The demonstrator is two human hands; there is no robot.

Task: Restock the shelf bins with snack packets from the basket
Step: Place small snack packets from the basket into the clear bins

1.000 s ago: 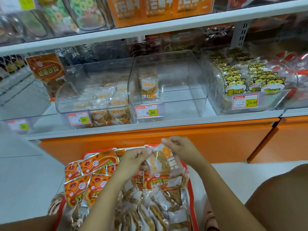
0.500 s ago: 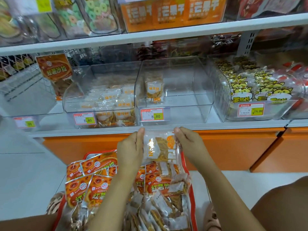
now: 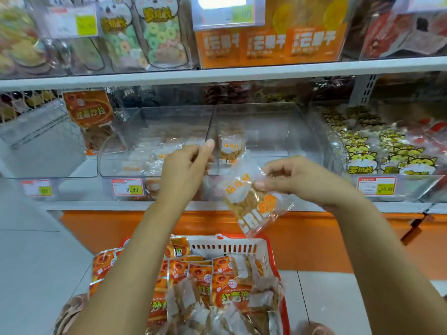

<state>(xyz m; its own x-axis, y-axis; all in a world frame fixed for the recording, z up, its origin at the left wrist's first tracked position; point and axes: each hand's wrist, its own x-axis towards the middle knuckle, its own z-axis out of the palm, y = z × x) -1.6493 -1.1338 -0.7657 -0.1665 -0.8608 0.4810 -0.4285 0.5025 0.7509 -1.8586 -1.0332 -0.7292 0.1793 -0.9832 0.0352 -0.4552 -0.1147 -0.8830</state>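
Fingertips of the right hand [image 3: 297, 181] pinch the snack packet [image 3: 251, 201] by its top seam. It hangs tilted at centre frame, above the basket [image 3: 242, 238] and just in front of the nearly empty clear bin [image 3: 266, 124], where one matching packet [image 3: 229, 151] stands; that bin is probably where it goes. The left hand [image 3: 186, 170], left of centre, is loosely curled and seems to hold nothing. Half a second ago both hands held the packet lower, near the shelf edge; the left has since let go.
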